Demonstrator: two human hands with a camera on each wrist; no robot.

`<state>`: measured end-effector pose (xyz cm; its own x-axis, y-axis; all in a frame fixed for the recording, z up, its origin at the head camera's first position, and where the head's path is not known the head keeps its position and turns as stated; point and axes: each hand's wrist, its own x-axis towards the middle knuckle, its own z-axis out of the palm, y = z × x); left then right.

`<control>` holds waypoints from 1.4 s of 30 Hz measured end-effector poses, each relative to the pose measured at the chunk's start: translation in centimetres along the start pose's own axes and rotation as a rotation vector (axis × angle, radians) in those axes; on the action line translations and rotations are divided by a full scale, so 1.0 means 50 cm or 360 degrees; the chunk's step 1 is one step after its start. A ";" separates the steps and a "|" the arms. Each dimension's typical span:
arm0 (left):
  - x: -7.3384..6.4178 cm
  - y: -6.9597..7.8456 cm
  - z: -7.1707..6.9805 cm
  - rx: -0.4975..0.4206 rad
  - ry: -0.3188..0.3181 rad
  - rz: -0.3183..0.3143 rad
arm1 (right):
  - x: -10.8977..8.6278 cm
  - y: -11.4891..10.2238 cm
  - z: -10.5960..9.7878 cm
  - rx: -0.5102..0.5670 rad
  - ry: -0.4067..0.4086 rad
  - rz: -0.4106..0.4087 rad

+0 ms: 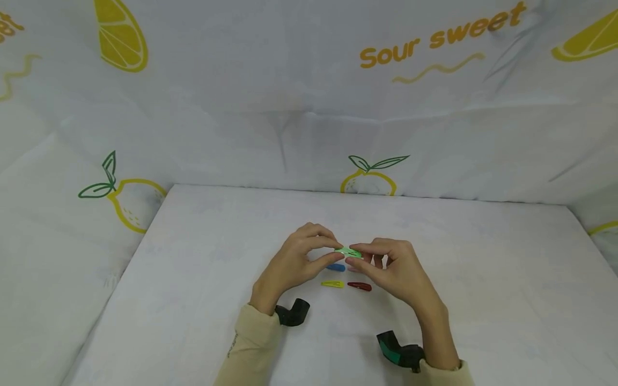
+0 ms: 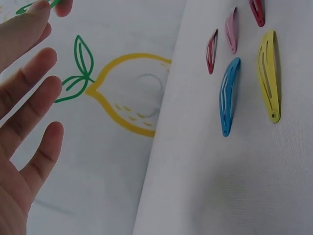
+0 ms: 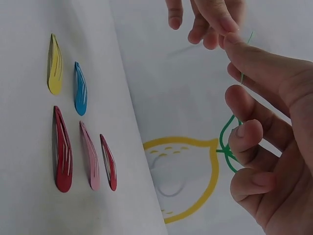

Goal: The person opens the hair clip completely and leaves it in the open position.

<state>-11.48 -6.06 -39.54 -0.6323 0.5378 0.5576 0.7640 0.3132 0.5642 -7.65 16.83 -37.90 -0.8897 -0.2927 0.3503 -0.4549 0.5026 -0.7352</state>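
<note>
Both hands meet above the table around a green snap hair clip (image 1: 350, 251). Thumb and forefinger of my left hand (image 1: 292, 258) pinch its left end, and those of my right hand (image 1: 398, 268) pinch the right end. On the table below lie a blue hair clip (image 2: 229, 97), a yellow hair clip (image 2: 269, 76), a pink hair clip (image 3: 90, 155), a larger dark red hair clip (image 3: 62, 149) and a slimmer red hair clip (image 3: 109, 163). In the right wrist view the green clip appears edge-on, partly covered by fingers.
A white cloth covers the table (image 1: 203, 268), and a lemon-printed curtain (image 1: 270, 107) rises behind its far edge. Dark angled camera mounts sit at the left wrist (image 1: 293, 312) and right wrist (image 1: 399, 351), below beige sleeves.
</note>
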 end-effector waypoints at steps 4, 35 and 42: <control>0.000 0.002 0.006 0.0005 -0.0024 -0.0022 | 0.002 0.003 -0.007 -0.0037 -0.0011 -0.0029; -0.048 -0.064 0.023 -0.0068 -0.0324 -0.0562 | -0.089 0.123 -0.101 -0.0314 0.0051 0.0666; -0.065 -0.089 0.038 -0.0137 -0.0254 -0.0585 | -0.100 0.146 -0.111 -0.0297 0.0027 0.0705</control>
<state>-12.61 -7.70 -45.03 -0.8279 0.5194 0.2117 0.4732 0.4441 0.7608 -6.75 26.46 -41.82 -0.9993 -0.0050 0.0371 -0.0295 0.7139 -0.6996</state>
